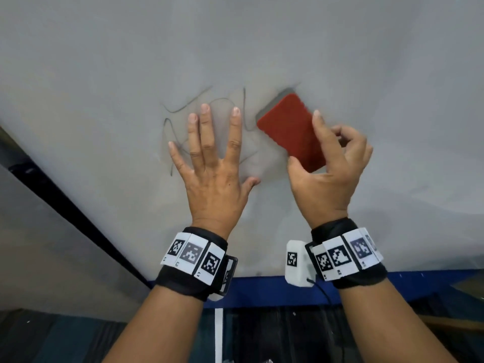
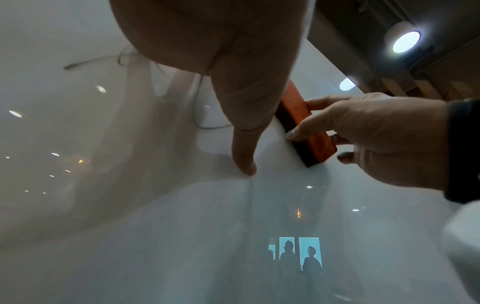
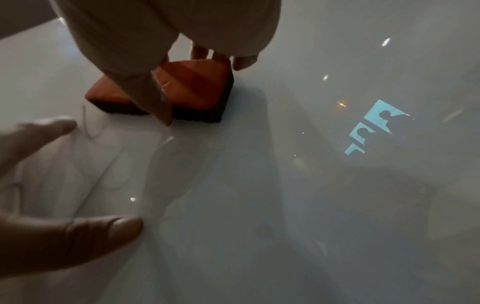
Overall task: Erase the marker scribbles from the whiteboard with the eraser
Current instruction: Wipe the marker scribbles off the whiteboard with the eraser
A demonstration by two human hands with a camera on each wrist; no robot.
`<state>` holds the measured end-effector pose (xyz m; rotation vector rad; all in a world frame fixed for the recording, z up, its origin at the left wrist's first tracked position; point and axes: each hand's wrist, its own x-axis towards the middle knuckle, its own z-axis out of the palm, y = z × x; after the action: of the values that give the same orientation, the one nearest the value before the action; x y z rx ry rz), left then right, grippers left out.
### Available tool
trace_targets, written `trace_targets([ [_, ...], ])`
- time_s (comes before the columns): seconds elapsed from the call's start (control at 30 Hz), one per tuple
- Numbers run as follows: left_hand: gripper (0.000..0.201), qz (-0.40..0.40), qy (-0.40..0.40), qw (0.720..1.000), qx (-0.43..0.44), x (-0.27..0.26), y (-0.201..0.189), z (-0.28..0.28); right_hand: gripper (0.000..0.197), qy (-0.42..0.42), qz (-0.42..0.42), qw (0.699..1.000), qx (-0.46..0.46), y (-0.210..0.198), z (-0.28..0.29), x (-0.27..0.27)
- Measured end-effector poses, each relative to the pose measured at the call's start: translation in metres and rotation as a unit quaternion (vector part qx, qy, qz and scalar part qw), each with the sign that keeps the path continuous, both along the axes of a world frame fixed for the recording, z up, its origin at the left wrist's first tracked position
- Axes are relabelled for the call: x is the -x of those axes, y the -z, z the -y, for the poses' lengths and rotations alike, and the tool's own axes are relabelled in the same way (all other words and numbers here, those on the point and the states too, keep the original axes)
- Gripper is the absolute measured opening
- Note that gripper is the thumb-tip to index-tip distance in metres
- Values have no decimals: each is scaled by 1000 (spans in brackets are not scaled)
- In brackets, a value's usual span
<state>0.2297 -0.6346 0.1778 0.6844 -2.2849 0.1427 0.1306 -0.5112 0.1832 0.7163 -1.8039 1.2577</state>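
At frame centre, the right hand (image 1: 328,166) pinches the eraser (image 1: 290,132); scribbles (image 1: 180,132) lie just left, under the flat, spread left hand (image 1: 212,176).

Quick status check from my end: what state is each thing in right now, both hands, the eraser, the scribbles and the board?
left hand: open, fingers spread, flat on the whiteboard over the scribbles
right hand: pinches the eraser by its edges
eraser: felt side down on the board, right of the scribbles
scribbles: mostly unerased
whiteboard: faint smudging around the marks
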Motion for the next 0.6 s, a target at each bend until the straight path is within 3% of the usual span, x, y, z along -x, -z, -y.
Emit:
trace_targets([
  [0.1,129,6,1,1000,3,-1,0,0,64,15,9,1000,14,0,4,-3],
  [0.27,131,1,10,1000,0,-3,2,2,60,-16,19,997,-74,25,3,-17],
  [0.47,132,7,-13,1000,8,-3,1,0,65,5,6,999,35,-20,0,8],
  [0.6,131,1,-9,1000,7,-3,1,1,63,-33,19,997,-64,18,3,-16],
])
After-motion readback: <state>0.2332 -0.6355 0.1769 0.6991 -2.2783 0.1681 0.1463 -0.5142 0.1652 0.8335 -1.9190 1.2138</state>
